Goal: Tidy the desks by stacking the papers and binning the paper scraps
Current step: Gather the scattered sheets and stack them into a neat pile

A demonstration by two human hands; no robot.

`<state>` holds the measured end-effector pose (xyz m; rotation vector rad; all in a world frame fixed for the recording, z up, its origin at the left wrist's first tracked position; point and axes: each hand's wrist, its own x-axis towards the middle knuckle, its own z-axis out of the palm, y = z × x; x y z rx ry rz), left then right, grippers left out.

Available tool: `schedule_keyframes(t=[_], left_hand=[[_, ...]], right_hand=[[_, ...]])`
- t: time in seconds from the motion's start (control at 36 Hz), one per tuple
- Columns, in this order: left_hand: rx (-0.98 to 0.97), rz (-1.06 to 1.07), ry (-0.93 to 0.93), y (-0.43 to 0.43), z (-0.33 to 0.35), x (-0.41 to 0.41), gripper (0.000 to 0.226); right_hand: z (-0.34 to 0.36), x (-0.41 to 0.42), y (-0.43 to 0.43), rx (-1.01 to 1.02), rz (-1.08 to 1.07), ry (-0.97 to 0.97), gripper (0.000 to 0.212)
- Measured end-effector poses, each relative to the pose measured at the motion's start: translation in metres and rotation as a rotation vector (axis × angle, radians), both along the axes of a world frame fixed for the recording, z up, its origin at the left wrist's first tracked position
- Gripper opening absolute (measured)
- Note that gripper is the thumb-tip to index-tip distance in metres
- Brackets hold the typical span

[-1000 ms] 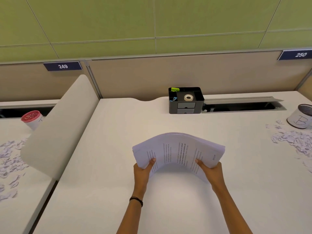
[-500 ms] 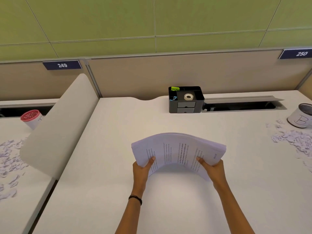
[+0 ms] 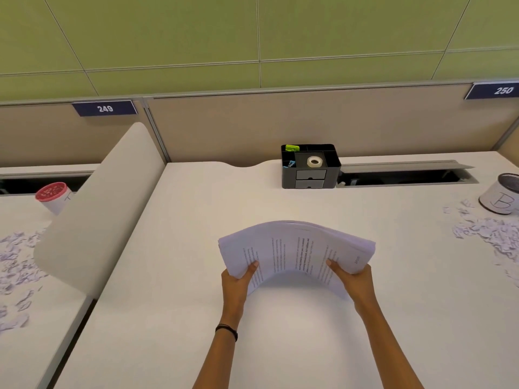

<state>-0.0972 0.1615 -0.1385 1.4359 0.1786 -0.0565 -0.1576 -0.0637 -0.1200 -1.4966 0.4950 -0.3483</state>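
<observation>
L hand (image 3: 237,284): I see it gripping paper stack (image 3: 297,248), thumb on top
R hand (image 3: 354,280): same grip, right end
Stack: bowed upward, held above table (image 3: 179,248)
Scraps (image 3: 488,237): far right

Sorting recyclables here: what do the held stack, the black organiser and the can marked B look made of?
White printed stack: matte paper; it arches between the left hand and right hand, sheet edges showing. Black box-shaped desk organiser: probably moulded plastic, smooth, faint sheen. White round can marked B: perhaps metal, paper-wrapped, judging by its dark rim and handwritten letter; uncertain.
</observation>
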Motion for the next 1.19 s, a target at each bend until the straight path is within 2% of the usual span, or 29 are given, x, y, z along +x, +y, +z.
schedule_keyframes(t=[0.17, 0.25, 0.36, 0.61, 0.69, 0.86, 0.92, 0.97, 1.08, 1.19], left_hand=[[0.048, -0.031, 0.023, 0.004, 0.001, 0.006, 0.026], [0.104, -0.112, 0.039, 0.011, 0.006, 0.017, 0.025], [0.16, -0.245, 0.107, 0.026, 0.012, 0.026, 0.026], [0.235, -0.453, 0.304, 0.048, 0.0, 0.029, 0.04], [0.247, -0.508, 0.357, 0.052, -0.002, 0.029, 0.054], [0.023, -0.566, 0.481, 0.063, -0.002, 0.022, 0.066], [-0.146, -0.529, 0.51, 0.066, -0.003, 0.017, 0.05], [-0.332, -0.432, 0.522, 0.067, -0.004, 0.01, 0.033], [-0.55, -0.21, 0.561, 0.07, -0.015, 0.003, 0.044], [-0.676, -0.228, 0.529, 0.065, -0.02, 0.002, 0.054]], right_hand=[[-0.001, 0.003, -0.004, -0.042, 0.017, 0.043, 0.028], [0.002, 0.003, -0.011, -0.08, 0.064, 0.086, 0.021], [0.006, 0.002, -0.021, -0.096, 0.184, 0.179, 0.023], [0.002, -0.006, -0.025, 0.043, 0.292, 0.344, 0.03], [0.001, -0.007, -0.025, 0.099, 0.301, 0.367, 0.032], [-0.003, -0.009, -0.027, 0.211, 0.273, 0.406, 0.037], [-0.006, -0.009, -0.028, 0.237, 0.257, 0.416, 0.045], [-0.008, -0.01, -0.027, 0.263, 0.23, 0.421, 0.04], [-0.014, -0.009, -0.025, 0.311, 0.164, 0.425, 0.034], [-0.019, -0.009, -0.019, 0.354, 0.092, 0.433, 0.035]])
